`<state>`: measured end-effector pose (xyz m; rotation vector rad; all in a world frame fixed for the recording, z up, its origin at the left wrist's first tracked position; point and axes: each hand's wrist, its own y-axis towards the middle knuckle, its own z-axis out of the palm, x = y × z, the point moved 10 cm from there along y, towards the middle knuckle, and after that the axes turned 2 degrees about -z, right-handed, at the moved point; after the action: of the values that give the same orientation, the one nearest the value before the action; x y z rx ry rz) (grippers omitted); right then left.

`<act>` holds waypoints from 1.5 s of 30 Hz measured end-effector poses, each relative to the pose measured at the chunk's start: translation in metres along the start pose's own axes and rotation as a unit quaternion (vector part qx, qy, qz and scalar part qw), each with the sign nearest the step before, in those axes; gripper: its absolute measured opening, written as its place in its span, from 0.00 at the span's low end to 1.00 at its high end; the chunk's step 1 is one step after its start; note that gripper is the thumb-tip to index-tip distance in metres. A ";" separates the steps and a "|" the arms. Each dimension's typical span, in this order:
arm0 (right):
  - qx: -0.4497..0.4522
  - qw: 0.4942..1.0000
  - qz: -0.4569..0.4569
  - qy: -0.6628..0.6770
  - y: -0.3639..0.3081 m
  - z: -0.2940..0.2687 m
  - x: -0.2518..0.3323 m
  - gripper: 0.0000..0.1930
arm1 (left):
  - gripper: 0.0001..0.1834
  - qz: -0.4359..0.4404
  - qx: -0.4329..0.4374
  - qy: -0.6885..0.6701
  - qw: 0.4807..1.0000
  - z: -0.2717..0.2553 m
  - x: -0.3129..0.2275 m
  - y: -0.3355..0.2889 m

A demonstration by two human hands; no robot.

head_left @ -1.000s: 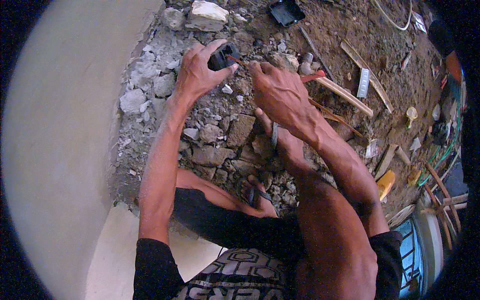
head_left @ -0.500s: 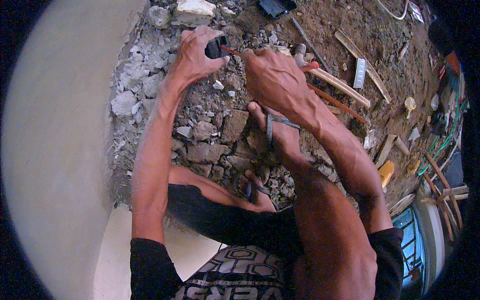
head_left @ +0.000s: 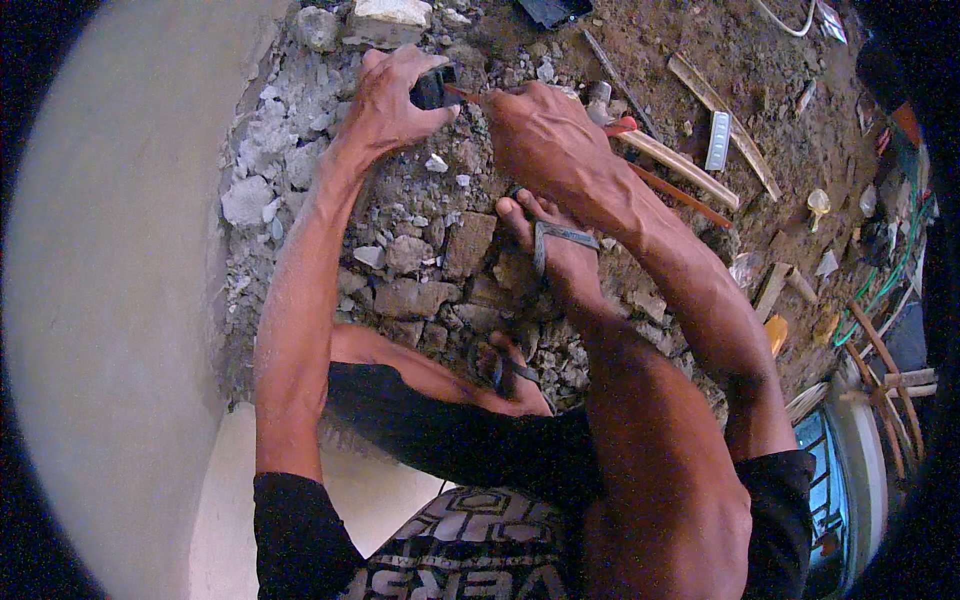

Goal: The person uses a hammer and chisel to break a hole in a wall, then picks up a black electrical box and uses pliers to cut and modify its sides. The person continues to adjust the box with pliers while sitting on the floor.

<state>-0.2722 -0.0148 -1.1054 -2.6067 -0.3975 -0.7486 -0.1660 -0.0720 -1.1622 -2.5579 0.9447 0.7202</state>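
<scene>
My left hand point(head_left: 385, 100) is closed around a small black open box point(head_left: 430, 88), thumb below and fingers above, over rubble beside the wall. My right hand point(head_left: 545, 125) is closed on a thin orange-brown strip point(head_left: 462, 93), whose near end points into the box. The fingers hide much of the grip, and I cannot tell how far the strip's tip goes in. A similar orange-brown length point(head_left: 685, 196) shows past my right wrist, roughly in line with the strip. Just right of my right hand lies a hammer-like tool with a wooden handle point(head_left: 685, 172).
A plastered wall point(head_left: 110, 250) runs along the left, edged by broken concrete point(head_left: 250, 200). Stones and a brick point(head_left: 468, 245) lie near my sandalled feet point(head_left: 565, 250). Wood strips point(head_left: 725, 125), a perforated metal plate point(head_left: 718, 140) and a black tray-like piece point(head_left: 555, 10) lie on the soil.
Both hands have shifted slightly upward in view, with the box and strip still between them. The right hand has tilted a little, and the strip's visible near end looks shorter.
</scene>
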 end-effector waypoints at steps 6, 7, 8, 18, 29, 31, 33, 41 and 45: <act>0.017 0.999 -0.018 0.026 0.009 0.010 0.000 0.11 | 0.35 -0.012 -0.008 0.005 1.000 -0.001 0.003 0.003; 0.025 0.999 -0.012 0.022 0.017 0.018 0.000 0.11 | 0.35 -0.015 0.002 0.000 1.000 0.001 0.001 0.004; 0.035 0.999 -0.011 0.021 0.023 0.025 0.002 0.11 | 0.34 -0.023 0.012 -0.002 1.000 0.000 0.001 0.002; 0.010 0.999 -0.009 0.034 0.024 0.032 -0.007 0.12 | 0.34 -0.012 -0.017 -0.021 1.000 0.011 0.015 -0.004; 0.066 0.995 0.004 0.073 0.028 0.022 -0.006 0.20 | 0.34 -0.070 -0.044 -0.074 0.994 0.001 0.012 -0.008; 0.079 0.995 -0.006 0.060 0.031 0.026 -0.008 0.20 | 0.35 -0.074 -0.031 -0.079 0.994 0.004 0.012 -0.005; 0.056 0.995 -0.024 0.081 0.036 0.020 -0.005 0.17 | 0.36 -0.086 0.009 -0.072 0.994 0.001 0.008 -0.001; 0.120 0.978 0.045 0.163 0.030 0.006 -0.029 0.09 | 0.36 -0.108 -0.017 -0.083 0.991 -0.001 0.013 -0.008; 0.094 0.986 0.009 0.138 0.024 -0.007 -0.013 0.09 | 0.35 -0.098 0.007 -0.108 0.989 0.002 0.011 -0.007</act>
<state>-0.2772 -0.0413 -1.1144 -2.2885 -0.3439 -0.9977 -0.1543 -0.0717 -1.1691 -2.4535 0.6166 0.9046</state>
